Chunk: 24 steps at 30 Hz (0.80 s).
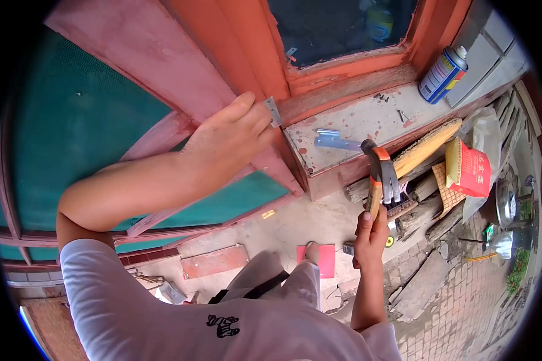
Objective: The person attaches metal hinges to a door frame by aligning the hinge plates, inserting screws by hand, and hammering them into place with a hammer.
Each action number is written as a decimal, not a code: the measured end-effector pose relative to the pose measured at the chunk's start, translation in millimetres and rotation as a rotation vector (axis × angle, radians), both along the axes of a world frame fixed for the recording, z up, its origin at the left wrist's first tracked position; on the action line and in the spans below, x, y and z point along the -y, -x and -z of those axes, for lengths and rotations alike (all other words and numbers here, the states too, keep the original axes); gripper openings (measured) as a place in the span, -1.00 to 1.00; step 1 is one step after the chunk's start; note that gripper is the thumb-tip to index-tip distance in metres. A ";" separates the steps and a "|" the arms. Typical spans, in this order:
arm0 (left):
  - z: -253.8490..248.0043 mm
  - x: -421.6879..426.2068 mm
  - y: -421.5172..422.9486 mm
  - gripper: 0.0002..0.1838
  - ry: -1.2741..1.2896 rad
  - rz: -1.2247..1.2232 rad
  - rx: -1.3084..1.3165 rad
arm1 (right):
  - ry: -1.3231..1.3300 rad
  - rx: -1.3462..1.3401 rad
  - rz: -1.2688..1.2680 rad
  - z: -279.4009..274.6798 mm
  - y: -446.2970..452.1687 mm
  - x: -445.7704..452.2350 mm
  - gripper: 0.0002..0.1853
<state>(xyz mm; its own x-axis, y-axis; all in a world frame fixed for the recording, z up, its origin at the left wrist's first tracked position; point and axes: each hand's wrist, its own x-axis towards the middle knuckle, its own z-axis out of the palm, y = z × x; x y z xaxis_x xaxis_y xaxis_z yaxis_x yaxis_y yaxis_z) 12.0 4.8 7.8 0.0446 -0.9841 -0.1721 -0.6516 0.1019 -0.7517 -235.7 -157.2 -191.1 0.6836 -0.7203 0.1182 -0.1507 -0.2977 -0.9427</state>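
My left hand (pixel 232 135) is closed on a small metal hinge plate (pixel 273 112) at the edge of the pink wooden screen frame (pixel 138 48), beside the orange window frame (pixel 256 60). In my right hand (pixel 371 237) is a claw hammer (pixel 376 174), gripped by its handle with the head up. Just left of the hammer head, a loose metal hinge (pixel 337 140) lies on the paint-spotted sill (pixel 367 111). Several screws or nails (pixel 403 117) rest farther along the sill.
A blue spray can (pixel 443 75) stands at the sill's far right. Below the sill are stacked wood pieces (pixel 424 150), a red and yellow package (pixel 467 168) and a plastic bag (pixel 483 129). A pink square (pixel 322 260) and a reddish board (pixel 214 261) lie on the ground.
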 end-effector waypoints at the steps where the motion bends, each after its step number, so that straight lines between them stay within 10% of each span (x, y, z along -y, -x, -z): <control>1: 1.0 0.3 -0.2 -0.66 0.012 0.005 0.007 | 0.045 -0.036 0.003 -6.1 3.7 4.4 -0.63; 11: -5.6 -1.4 1.1 -0.61 -0.003 0.044 0.046 | 0.359 -0.277 -0.075 -58.0 26.0 39.9 -0.74; 24: 0.7 7.4 12.3 -0.64 0.177 -0.175 -0.187 | 0.946 -0.089 -0.787 -127.3 -100.2 162.6 -0.68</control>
